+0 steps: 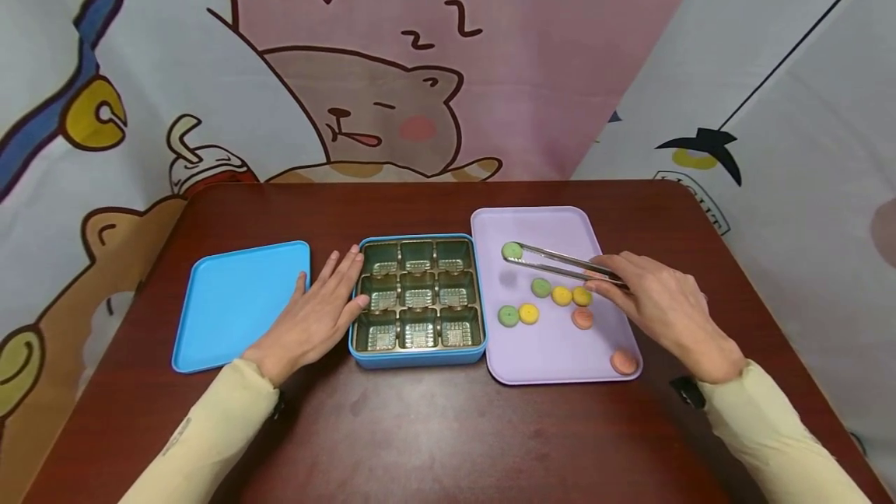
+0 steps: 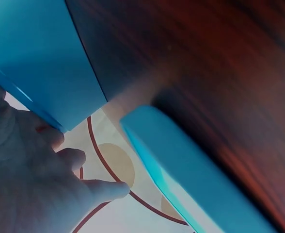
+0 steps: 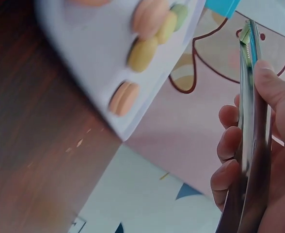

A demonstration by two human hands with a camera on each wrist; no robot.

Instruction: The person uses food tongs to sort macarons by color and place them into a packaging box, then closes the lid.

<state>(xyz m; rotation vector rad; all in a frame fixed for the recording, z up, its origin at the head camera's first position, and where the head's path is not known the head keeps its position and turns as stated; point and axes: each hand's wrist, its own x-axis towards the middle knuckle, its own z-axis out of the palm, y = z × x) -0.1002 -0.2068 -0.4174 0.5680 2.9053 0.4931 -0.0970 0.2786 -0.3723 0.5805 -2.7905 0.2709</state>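
My right hand [image 1: 668,309] grips metal tongs [image 1: 560,259] over the lilac tray [image 1: 553,360]. Between the tong tips is a green macaron [image 1: 512,250], raised above the tray with a shadow below it. In the right wrist view, fingers and thumb wrap the tongs [image 3: 251,145]. My left hand [image 1: 308,325] lies with straight fingers along the left edge of a blue box [image 1: 423,360], touching its rim. Inside the box, a gold insert [image 1: 418,309] has several square compartments, all bare. The left wrist view shows the box's blue side [image 2: 45,58] by the fingers.
On the tray lie two green macarons [image 1: 509,316], three yellow macarons [image 1: 528,313] and two pink macarons [image 1: 624,362]. A blue lid [image 1: 234,306] lies left of the box, near my left hand. All stand on a dark wooden table [image 1: 420,434], with a printed cloth [image 1: 532,61] behind.
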